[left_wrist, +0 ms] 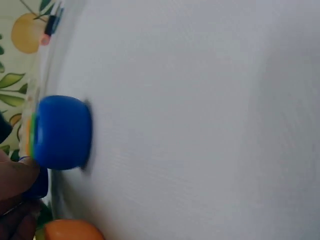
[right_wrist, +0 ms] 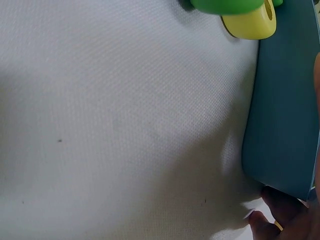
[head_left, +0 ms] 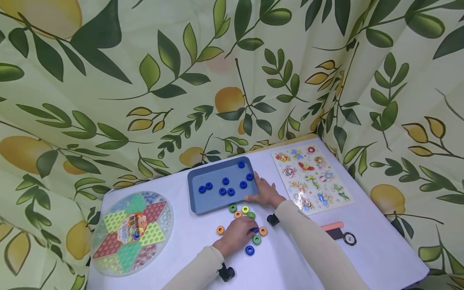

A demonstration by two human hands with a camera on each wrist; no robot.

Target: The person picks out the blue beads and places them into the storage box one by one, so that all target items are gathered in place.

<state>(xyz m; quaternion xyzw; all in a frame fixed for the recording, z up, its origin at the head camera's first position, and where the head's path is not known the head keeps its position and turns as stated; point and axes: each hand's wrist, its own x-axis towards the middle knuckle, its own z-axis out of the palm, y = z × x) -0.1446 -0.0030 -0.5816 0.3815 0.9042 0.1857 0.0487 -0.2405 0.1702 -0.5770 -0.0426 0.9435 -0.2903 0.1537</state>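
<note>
My left hand (head_left: 237, 235) is among loose ring beads on the white table, pinching a blue ring bead (head_left: 255, 230) between thumb and fingers; that bead (left_wrist: 37, 186) shows partly behind the fingers in the left wrist view. A second blue ring bead (head_left: 249, 250) lies nearer the table's front. Around the hand lie green beads (head_left: 257, 240), orange beads (head_left: 220, 230) and a yellow bead (head_left: 245, 210). My right hand (head_left: 266, 192) grips the near right corner of a grey-blue tray (head_left: 203, 206), thumb along its near side. Inside the tray several blue ring beads (head_left: 222, 191) sit spread out.
On the left lies a round Chinese checkers board (head_left: 134, 233) under a clear cover. A sheet of insect pictures (head_left: 311, 179) is at the back right. Nearer, on the right, are a pink stick (head_left: 332, 226), a dark piece and a black-and-white disc (head_left: 349, 239). Patterned cloth hangs behind.
</note>
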